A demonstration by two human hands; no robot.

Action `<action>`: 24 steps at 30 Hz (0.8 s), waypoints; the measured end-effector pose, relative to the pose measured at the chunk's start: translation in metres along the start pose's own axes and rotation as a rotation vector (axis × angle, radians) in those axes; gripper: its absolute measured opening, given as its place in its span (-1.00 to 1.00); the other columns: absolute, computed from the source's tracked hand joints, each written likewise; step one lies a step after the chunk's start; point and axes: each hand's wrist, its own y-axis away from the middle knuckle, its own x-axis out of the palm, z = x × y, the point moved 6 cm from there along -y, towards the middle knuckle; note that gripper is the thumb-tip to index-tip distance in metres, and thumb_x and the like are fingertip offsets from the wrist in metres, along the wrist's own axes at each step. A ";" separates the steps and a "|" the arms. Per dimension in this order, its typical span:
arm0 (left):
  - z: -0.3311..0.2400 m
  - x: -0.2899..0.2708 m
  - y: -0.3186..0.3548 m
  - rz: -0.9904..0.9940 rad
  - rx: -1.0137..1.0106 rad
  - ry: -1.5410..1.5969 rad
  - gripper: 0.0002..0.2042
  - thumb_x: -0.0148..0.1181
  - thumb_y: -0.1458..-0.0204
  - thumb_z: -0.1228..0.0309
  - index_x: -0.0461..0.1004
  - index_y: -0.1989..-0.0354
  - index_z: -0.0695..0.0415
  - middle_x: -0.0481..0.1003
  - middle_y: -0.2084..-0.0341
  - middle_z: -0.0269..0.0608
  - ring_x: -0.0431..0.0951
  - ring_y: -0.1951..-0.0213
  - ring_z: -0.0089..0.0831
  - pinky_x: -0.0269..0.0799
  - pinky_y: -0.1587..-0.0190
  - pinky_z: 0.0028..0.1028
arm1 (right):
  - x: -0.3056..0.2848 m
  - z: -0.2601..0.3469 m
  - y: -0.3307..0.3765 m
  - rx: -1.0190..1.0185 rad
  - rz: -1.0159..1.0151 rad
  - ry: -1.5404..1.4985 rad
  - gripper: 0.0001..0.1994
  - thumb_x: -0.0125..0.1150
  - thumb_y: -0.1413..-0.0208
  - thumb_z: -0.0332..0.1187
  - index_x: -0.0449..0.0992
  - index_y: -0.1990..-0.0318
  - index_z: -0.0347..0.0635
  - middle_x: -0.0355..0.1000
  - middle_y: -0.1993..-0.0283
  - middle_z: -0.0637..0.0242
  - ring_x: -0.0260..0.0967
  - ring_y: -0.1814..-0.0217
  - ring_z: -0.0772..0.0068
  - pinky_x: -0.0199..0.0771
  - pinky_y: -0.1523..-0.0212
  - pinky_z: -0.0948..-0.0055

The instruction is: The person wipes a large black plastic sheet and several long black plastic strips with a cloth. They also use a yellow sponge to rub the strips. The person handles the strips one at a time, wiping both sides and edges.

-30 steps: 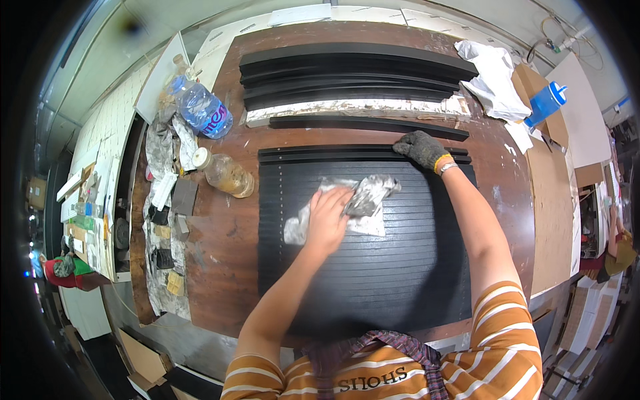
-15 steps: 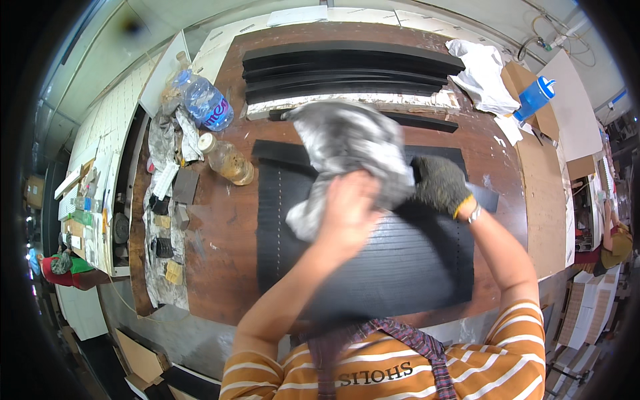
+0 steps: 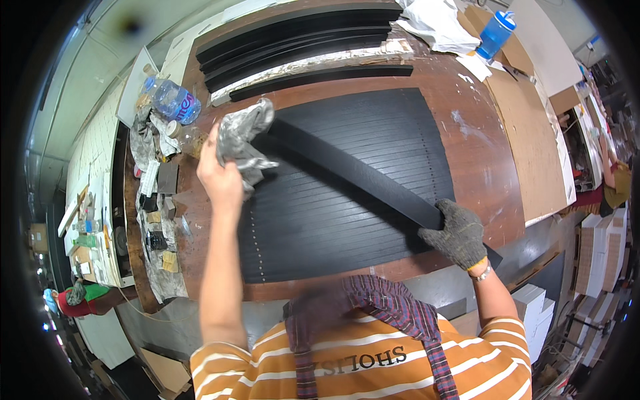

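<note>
A long black strip (image 3: 360,170) slants above a ribbed black panel (image 3: 320,233) on the table. My right hand (image 3: 460,237), in a dark knitted glove, grips the strip's near right end. Bare and closed, my left hand (image 3: 221,175) holds a crumpled grey-stained white rag (image 3: 247,133) against the strip's far left end. Whether the rag wraps fully around the strip cannot be made out. Rows of small light marks run along the panel's left and right sides.
Stacked black strips (image 3: 300,37) lie at the back of the brown table (image 3: 483,167), with a single strip (image 3: 327,81) before them. Bottles (image 3: 177,101), rags and small blocks (image 3: 168,179) line the left edge. A blue drinking bottle (image 3: 497,35) and white cloth (image 3: 437,25) are far right.
The rag and my left hand have moved left, away from the middle. My right hand has come nearer, and the strip now lies diagonally between both hands. The whole view has shifted.
</note>
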 end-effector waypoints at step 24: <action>-0.057 0.049 0.079 0.272 -0.496 0.925 -0.70 0.19 -0.24 0.52 0.43 -0.13 0.20 0.56 0.07 -0.18 0.61 0.07 -0.35 0.60 0.00 -0.26 | 0.043 0.086 0.076 -0.030 -0.232 -0.155 -0.38 0.59 0.20 0.00 0.55 0.10 -0.32 0.55 0.25 -0.02 0.54 0.26 -0.05 0.54 0.22 0.14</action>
